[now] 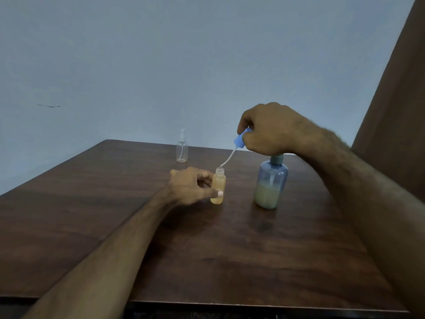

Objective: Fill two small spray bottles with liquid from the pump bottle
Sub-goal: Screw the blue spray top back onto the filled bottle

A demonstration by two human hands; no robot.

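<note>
The small uncapped plastic bottle of orange liquid (218,189), upright on the dark wooden bench (115,203), is pinched by the left hand (190,185). The blue spray cap with white dip tube (239,141) is gripped in the closed right hand (269,130), tube tip at the bottle mouth. The blue translucent pump bottle (271,183) stands beside it; a clear empty spray bottle (182,149) stands behind.

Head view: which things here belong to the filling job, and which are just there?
In use:
small orange-filled open bottle, left hand
blue spray cap with white tube, right hand
large blue-tinted pump bottle
small clear capped spray bottle, empty

Just there:
dark wooden table
brown curtain
</note>
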